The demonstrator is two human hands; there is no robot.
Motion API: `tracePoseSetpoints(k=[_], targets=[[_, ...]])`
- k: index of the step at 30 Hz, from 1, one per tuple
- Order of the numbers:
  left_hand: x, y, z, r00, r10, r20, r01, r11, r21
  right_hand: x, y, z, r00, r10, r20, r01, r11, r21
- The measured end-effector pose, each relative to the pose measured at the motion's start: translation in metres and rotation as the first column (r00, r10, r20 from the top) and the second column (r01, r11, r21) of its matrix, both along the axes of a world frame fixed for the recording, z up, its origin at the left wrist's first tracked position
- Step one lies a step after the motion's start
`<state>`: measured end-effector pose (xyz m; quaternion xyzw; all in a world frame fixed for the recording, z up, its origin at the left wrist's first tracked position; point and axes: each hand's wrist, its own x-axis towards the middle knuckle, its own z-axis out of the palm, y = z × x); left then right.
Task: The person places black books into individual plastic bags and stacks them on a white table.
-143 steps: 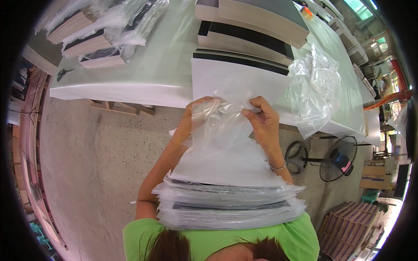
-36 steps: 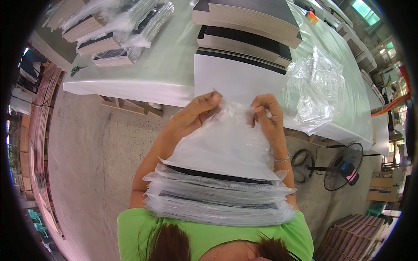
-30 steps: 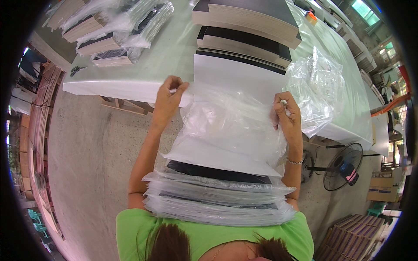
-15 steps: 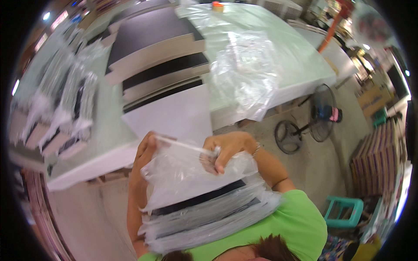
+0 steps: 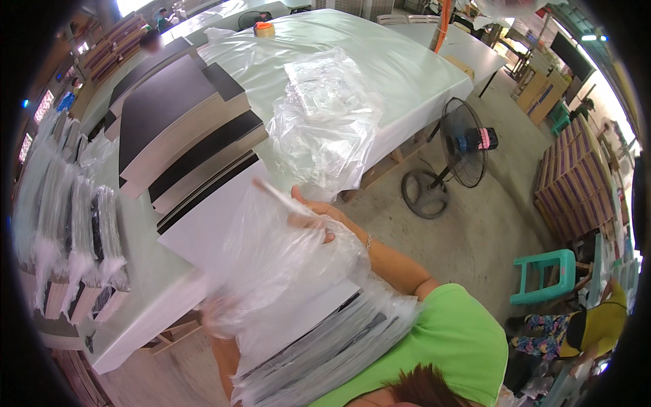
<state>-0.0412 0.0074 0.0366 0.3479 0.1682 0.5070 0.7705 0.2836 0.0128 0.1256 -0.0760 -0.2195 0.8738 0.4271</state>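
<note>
A clear plastic bag (image 5: 271, 271) spreads between my hands, partly over a white board (image 5: 298, 325) and a stack of plastic-wrapped black and white boards (image 5: 332, 353) against my green shirt. My right hand (image 5: 319, 216) is closed on the bag's upper right side, its thumb showing and some fingers behind the film. My left hand (image 5: 220, 315) is at the bag's lower left, smeared by motion and partly covered by plastic, so its fingers cannot be made out. Beyond the bag, a white board (image 5: 196, 237) lies at the near end of a row of black-topped board stacks (image 5: 169, 122).
Loose clear bags (image 5: 325, 122) lie on the pale covered table (image 5: 420, 74), with a tape roll (image 5: 264, 29) farther back. Wrapped bundles (image 5: 74, 224) line the left. A fan (image 5: 461, 142), teal stool (image 5: 546, 275) and striped stack (image 5: 576, 180) stand right, near another person (image 5: 597, 325).
My left hand has moved down and left, away from the bag's edge near my right hand. The bag is spread wider, and the whole view has turned and shifted.
</note>
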Motion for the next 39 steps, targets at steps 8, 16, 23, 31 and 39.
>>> tracePoseSetpoints(k=[8,16,23,31,39], targets=[[-0.036,0.038,0.029,0.885,-0.151,0.441,0.074,0.98,0.187,0.019,-0.008,-0.046,0.822,0.305,0.482,-0.451,0.864,0.224],[-0.018,-0.024,-0.072,0.899,-0.386,0.205,0.387,0.921,0.038,0.021,-0.012,0.027,0.784,-0.49,-0.382,0.425,0.871,-0.245],[-0.032,-0.003,0.005,0.852,-0.181,0.492,0.024,0.951,0.308,0.015,-0.005,0.022,0.995,-0.031,-0.094,0.029,0.999,-0.026],[0.002,0.001,0.086,0.807,0.369,-0.46,-0.448,0.891,-0.07,0.043,0.024,0.023,0.647,-0.49,0.584,0.394,0.871,0.294],[0.024,0.051,0.103,0.088,0.849,-0.52,-0.523,0.484,0.701,0.0,0.056,0.017,-0.192,-0.869,0.456,0.294,0.393,0.871]])
